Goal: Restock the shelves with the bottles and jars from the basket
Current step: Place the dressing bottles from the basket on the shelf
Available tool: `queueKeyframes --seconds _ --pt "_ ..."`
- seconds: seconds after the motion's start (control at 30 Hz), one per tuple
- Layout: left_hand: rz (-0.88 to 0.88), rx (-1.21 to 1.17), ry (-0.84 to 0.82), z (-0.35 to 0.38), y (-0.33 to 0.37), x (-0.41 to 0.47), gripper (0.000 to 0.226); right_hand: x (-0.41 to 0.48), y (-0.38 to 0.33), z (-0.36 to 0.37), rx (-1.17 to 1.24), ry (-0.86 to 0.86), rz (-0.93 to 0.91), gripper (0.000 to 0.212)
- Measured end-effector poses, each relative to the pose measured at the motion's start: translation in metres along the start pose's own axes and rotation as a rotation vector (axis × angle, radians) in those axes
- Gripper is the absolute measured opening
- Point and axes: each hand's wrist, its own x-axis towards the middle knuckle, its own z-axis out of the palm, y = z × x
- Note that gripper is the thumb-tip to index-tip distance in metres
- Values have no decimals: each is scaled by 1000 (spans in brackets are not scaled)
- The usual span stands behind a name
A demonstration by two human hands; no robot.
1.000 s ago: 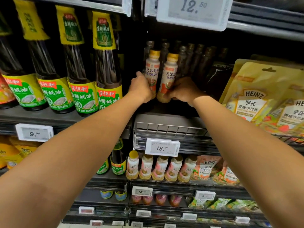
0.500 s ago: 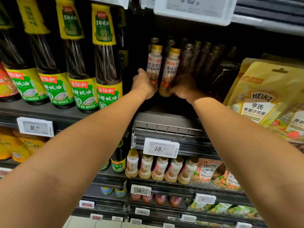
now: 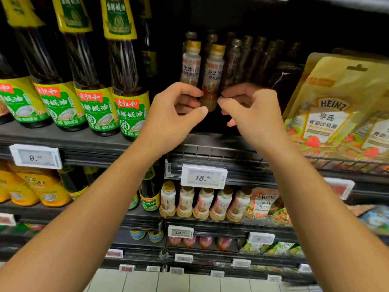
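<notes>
- Two small yellow-capped bottles are standing upright side by side on the upper shelf (image 3: 212,145), the left bottle (image 3: 190,62) just beside the right bottle (image 3: 213,74), at the front of a row of dark bottles (image 3: 250,57).
- The left hand (image 3: 174,111) is curling in front of the left bottle's lower part, index finger over its base and thumb reaching toward the right bottle's foot. The base is hidden behind the fingers, so I cannot tell whether the hand is gripping it or only hovering before it.
- The right hand (image 3: 251,108) is curling loosely just to the right of the right bottle, index and thumb tips sitting close together at the bottle's edge. Both tips are lying on the same side, so the hand is holding nothing; whether they are touching the bottle is not clear.
- Both forearms are reaching up from the bottom corners.
- Tall sauce bottles (image 3: 130,110) with green and yellow labels are lining the shelf to the left, above a 9.90 tag (image 3: 35,158).
- Heinz pouches (image 3: 334,114) are leaning in a wire rack to the right.
- An 18.90 tag (image 3: 203,177) is hanging on the shelf edge below the hands.
- Under it, a lower row (image 3: 202,204) of similar pale bottles is standing, with more tagged shelves beneath it.
</notes>
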Motion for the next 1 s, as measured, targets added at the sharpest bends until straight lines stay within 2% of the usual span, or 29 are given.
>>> queueKeyframes --seconds 0.2,0.4,0.47,0.57,0.77,0.9,1.0 --pt "84 -237 -54 -14 4 -37 25 -76 -5 -7 53 209 -61 11" --pt "181 -336 -178 -12 -1 -75 25 -171 4 -16 9 403 172 6" --pt "129 -407 -256 -4 -2 -91 27 -203 8 -18 -7 468 254 7" --pt "-27 -514 -468 18 -7 -119 21 -250 12 -21 7 589 353 10" --pt "-288 -527 -836 79 -19 -179 20 -344 18 -39 -20 841 528 7" --pt "-359 -534 -1012 125 -17 -205 25 -404 17 -62 -50 1011 620 13" --pt "-356 -563 -1106 169 -2 -220 21 -443 14 -80 -82 1103 698 10"
